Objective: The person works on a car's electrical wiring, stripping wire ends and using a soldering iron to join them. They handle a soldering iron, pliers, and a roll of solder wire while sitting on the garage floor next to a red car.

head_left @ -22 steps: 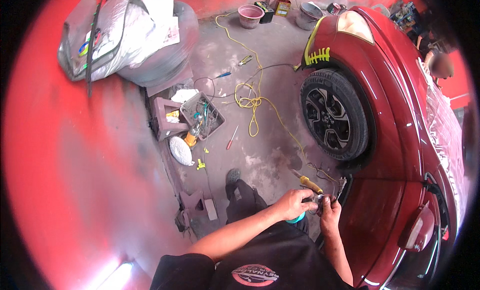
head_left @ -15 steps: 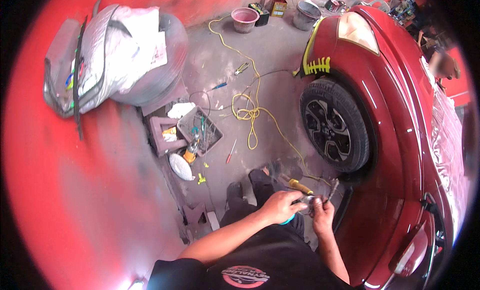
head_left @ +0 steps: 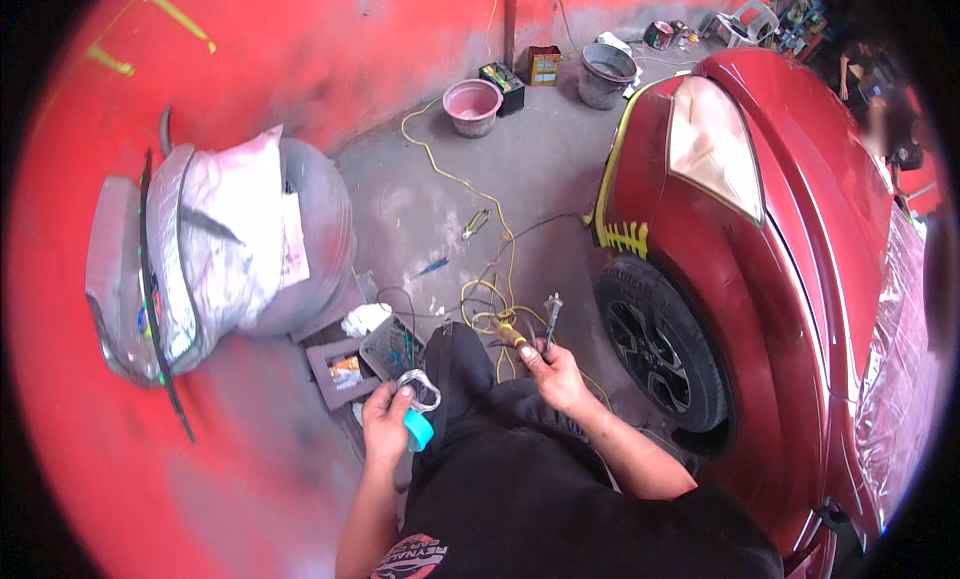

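Note:
My left hand (head_left: 383, 419) is closed around a greyish-white ring (head_left: 422, 390), a roll or coil I cannot make out exactly. A teal roll (head_left: 418, 432) sits just under it against the same hand. My right hand (head_left: 560, 377) grips a dark power plug (head_left: 552, 311), its prongs pointing away from me. At the same fingers lies a yellow cord connector (head_left: 510, 335), joined in view with the tangle of yellow extension cord (head_left: 484, 320) on the floor.
A dark red car with its front wheel (head_left: 660, 349) stands to the right, its headlight (head_left: 710, 139) masked. To the left are a covered bumper (head_left: 150, 279) and a tool bin (head_left: 380, 354). Pliers (head_left: 476, 223), a pink basin (head_left: 472, 107) and a grey bucket (head_left: 605, 79) stand or lie farther off.
My hands have separated: the left went left with the ring and teal roll, the right moved left and forward with plug and yellow connector. The view has turned and shifted.

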